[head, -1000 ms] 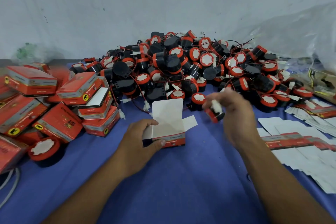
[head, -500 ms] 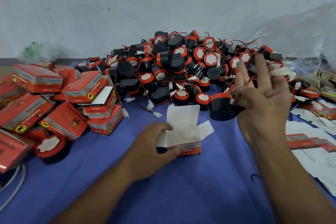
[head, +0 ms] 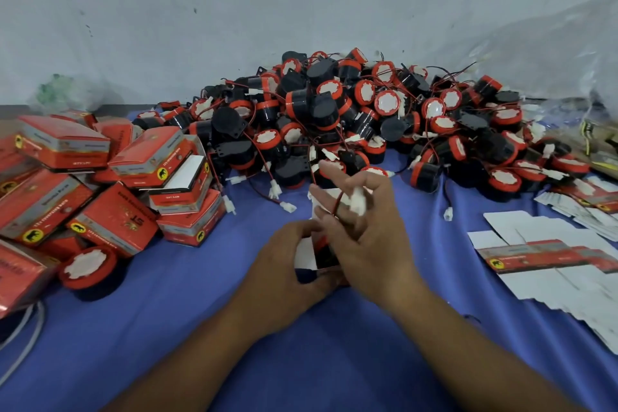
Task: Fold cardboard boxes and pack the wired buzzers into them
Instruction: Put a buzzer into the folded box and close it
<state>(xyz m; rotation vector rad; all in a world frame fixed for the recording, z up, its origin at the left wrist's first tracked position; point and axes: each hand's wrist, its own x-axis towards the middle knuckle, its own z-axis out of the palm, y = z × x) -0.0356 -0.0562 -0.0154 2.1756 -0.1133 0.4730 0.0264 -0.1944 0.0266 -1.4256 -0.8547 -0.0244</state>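
On my far left sit the packed boxes [head: 100, 177], red and stacked loosely on the blue cloth [head: 167, 328], with one loose buzzer [head: 88, 266] just in front. At centre, my left hand [head: 284, 264] wraps its fingers around the open box [head: 309, 252], steadying it. My right hand [head: 364, 237] is right against it, fingers spread, a red wire and white connector [head: 357, 200] caught between them; a dark buzzer body shows inside the box. Behind lies the buzzer heap [head: 351, 117]. Far right, flat box blanks [head: 548, 254].

Black-and-red buzzers [head: 351, 117], blue cloth [head: 207, 311]
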